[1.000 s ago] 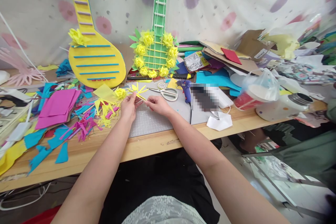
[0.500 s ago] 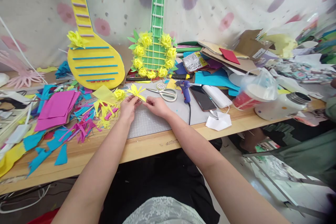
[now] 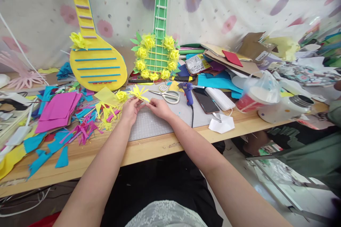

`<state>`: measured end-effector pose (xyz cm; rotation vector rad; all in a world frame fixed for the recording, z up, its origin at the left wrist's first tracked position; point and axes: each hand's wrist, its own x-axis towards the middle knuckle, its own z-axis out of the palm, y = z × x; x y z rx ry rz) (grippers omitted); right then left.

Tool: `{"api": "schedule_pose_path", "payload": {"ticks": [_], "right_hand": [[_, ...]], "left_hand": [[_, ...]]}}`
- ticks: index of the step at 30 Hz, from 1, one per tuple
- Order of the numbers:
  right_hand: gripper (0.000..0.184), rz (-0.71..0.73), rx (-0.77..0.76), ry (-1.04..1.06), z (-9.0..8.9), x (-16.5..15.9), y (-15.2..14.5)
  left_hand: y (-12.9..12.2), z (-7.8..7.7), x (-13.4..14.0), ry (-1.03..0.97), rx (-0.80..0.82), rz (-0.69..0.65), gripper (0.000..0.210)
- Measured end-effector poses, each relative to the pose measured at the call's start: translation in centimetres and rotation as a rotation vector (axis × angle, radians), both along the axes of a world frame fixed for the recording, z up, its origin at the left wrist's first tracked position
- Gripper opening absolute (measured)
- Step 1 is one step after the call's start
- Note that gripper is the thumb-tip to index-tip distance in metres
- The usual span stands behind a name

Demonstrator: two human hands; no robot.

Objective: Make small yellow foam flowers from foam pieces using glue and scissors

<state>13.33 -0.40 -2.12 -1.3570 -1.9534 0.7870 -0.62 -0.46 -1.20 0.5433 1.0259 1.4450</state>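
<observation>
A yellow paper flower [image 3: 139, 93] with narrow pointed petals is held between both hands above the grey cutting mat [image 3: 149, 126]. My left hand [image 3: 130, 110] pinches it from the left, low on the petals. From the right, the closed fingers of my right hand [image 3: 159, 108] grip its lower edge; the fingertips are partly hidden. A finished yellow paper rose [image 3: 121, 95] lies just left of the flower. Beyond my right hand, scissors [image 3: 170, 96] rest on the mat, and a purple glue gun [image 3: 188, 94] stands farther right.
Behind are a yellow paper guitar [image 3: 98, 64] and a green one [image 3: 159, 55] ringed with yellow roses. Paper scraps and magenta sheets [image 3: 57, 111] cover the left. A phone [image 3: 205, 100], a power bank [image 3: 220, 98], a lidded cup [image 3: 255, 95] and a white bottle [image 3: 285, 109] stand right.
Both hands stay almost in place, still pinching the yellow paper flower. The whole view has shifted slightly.
</observation>
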Motion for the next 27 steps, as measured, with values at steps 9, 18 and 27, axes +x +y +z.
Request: {"api": "schedule_pose_path", "payload": {"ticks": [9,18,27], "right_hand": [[0.029,0.106,0.069,-0.051,0.0,-0.1,-0.1],[0.028,0.099,-0.1,0.156,-0.6,-0.5,0.0],[0.022,0.074,-0.257,0.398,-0.9,-0.4,0.9]], "left_hand": [[0.2,-0.5,0.2,0.086,-0.002,0.069,0.011],[0.2,-0.2,0.6,0.127,-0.024,0.122,0.01],[0.0,-0.3,0.5,0.084,0.012,0.092,0.012]]}}
